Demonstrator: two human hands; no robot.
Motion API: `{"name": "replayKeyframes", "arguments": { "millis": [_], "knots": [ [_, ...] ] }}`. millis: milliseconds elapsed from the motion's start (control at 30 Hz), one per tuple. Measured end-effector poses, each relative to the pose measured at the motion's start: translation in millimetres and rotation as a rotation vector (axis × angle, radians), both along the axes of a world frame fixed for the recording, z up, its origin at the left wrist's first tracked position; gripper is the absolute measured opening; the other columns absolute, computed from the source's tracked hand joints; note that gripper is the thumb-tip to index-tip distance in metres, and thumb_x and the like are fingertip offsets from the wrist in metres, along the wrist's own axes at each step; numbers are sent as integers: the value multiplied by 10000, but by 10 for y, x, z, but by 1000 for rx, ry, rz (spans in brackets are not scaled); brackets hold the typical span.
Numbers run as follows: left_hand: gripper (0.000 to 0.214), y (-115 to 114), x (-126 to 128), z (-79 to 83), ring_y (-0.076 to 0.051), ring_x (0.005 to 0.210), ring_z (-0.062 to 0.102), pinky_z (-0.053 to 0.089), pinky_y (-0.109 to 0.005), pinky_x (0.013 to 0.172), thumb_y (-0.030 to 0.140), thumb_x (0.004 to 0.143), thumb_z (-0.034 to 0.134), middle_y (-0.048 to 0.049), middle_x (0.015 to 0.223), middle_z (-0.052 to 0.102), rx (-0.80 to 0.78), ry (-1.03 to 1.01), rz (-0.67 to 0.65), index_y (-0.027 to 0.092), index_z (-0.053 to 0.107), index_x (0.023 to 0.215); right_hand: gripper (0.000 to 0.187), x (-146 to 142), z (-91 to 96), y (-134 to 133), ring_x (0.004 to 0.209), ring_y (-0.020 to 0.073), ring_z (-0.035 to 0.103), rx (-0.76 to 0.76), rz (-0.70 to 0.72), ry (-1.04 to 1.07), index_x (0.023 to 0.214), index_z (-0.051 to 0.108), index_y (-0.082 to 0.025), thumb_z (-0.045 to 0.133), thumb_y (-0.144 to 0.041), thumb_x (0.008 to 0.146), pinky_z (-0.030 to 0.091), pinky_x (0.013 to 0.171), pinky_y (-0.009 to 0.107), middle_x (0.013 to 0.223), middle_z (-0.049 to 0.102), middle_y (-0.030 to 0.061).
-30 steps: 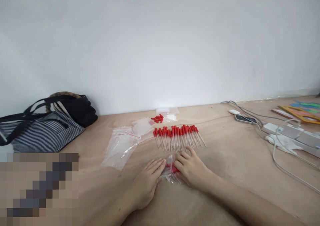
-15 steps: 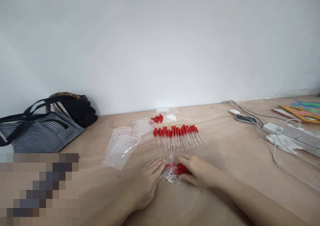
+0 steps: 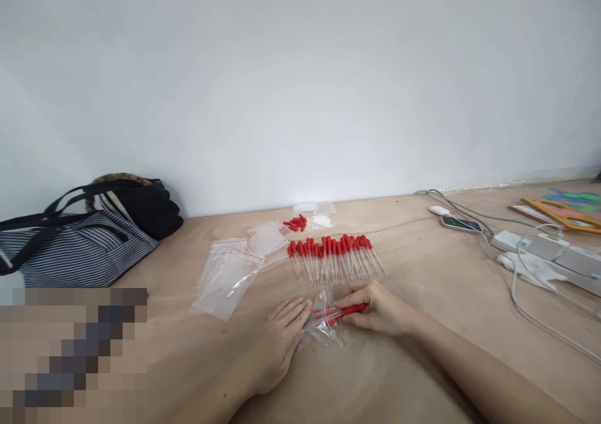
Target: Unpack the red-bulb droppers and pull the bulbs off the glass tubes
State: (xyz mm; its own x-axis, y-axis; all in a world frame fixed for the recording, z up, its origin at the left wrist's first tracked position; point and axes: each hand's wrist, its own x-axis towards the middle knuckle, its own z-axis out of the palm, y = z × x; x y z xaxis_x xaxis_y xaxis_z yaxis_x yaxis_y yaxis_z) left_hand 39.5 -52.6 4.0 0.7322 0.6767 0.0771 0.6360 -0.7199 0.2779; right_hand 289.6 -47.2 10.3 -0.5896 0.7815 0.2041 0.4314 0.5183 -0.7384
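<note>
A small clear zip-lock bag (image 3: 323, 336) with a red seal line lies on the table between my hands. My left hand (image 3: 280, 342) rests flat on its left side, fingers stretched out and close together. At the bag's right edge, my right hand (image 3: 375, 309) is closed around red-bulbed droppers (image 3: 355, 309); their clear tubes reach toward the bag's mouth. More red shows at the seal line, but how far the droppers sit inside is unclear. Just beyond my hands is a row of several assembled droppers (image 3: 331, 261) with red bulbs pointing away.
Flat zip-lock bags (image 3: 225, 280) lie to the left of the row. Loose red bulbs (image 3: 295, 222) and a bag of clear tubes (image 3: 322, 219) are by the wall. A striped bag (image 3: 84, 248) stands left; a phone-like device (image 3: 461, 223), power strip (image 3: 549, 252) and cables are right.
My right hand has shifted slightly right and away from me, with the red bulbs now showing between its fingers. The bag's right edge is more exposed. My left hand stays in place.
</note>
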Motion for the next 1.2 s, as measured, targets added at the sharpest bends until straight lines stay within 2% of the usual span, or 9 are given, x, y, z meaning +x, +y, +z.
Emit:
{"name": "replayKeyframes", "arguments": {
  "millis": [100, 233, 400, 600, 700, 767, 1000, 1100, 1200],
  "knots": [
    [428, 2, 1, -3, -205, 1228, 349, 315, -421, 1014, 233, 884, 313, -64, 1334, 396, 5, 31, 3, 189, 332, 1309, 229, 35, -79, 50, 707, 116, 550, -160, -45, 176, 919, 656, -193, 602, -297, 722, 437, 633, 240, 870, 577, 36],
    [425, 3, -3, -5, -202, 1228, 349, 320, -421, 1013, 234, 887, 301, -66, 1335, 394, 13, 40, 3, 175, 335, 1307, 314, 68, -200, 115, 541, 78, 528, -527, -80, 433, 880, 592, -149, 680, -342, 648, 443, 546, 228, 672, 581, -8],
    [424, 4, 5, -1, -203, 1231, 344, 316, -421, 1016, 224, 887, 298, -74, 1333, 396, 7, 62, 7, 152, 342, 1303, 382, -34, -257, 86, 509, 96, 563, -714, -172, 524, 838, 520, -155, 717, -369, 591, 459, 520, 233, 573, 594, -27],
    [429, 12, -9, -15, -199, 1237, 334, 319, -422, 1014, 237, 891, 295, -67, 1345, 380, 12, 68, 12, 171, 321, 1314, 373, -188, -285, 40, 452, 54, 495, -698, -319, 686, 703, 486, -162, 760, -339, 522, 399, 464, 183, 527, 556, -59],
    [429, 16, -18, -23, -193, 1238, 333, 318, -412, 1018, 238, 889, 304, -55, 1346, 380, 19, 55, 3, 196, 316, 1316, 341, -91, -244, 85, 437, 45, 472, -691, -420, 718, 673, 497, -157, 745, -348, 539, 377, 456, 179, 524, 564, -49],
    [427, 21, -18, -23, -191, 1235, 339, 317, -407, 1020, 236, 889, 307, -48, 1343, 385, 21, 44, -6, 209, 318, 1314, 314, 84, -175, 155, 444, 41, 471, -691, -458, 673, 658, 519, -147, 747, -326, 536, 368, 453, 171, 539, 578, -34],
    [428, 26, -21, -32, -190, 1229, 349, 333, -409, 1012, 231, 886, 315, -31, 1334, 401, 36, 13, -20, 233, 315, 1314, 213, 907, 165, 678, 442, 28, 447, -720, -526, 367, 628, 559, -138, 720, -229, 523, 368, 435, 141, 547, 584, -14],
    [432, 23, -33, -59, -191, 1225, 356, 339, -410, 1008, 230, 886, 317, -21, 1335, 401, 51, -13, -24, 251, 304, 1317, 181, 1039, 247, 966, 416, 29, 426, -733, -565, 285, 584, 551, -131, 710, -151, 500, 340, 390, 133, 490, 551, -14],
    [432, 22, -40, -73, -194, 1225, 356, 339, -413, 1007, 228, 888, 313, -23, 1336, 398, 55, -24, -18, 254, 303, 1319, 154, 1002, 244, 1221, 400, 35, 413, -726, -610, 201, 543, 537, -125, 687, -111, 510, 325, 363, 141, 456, 522, -10]
  ]
}}
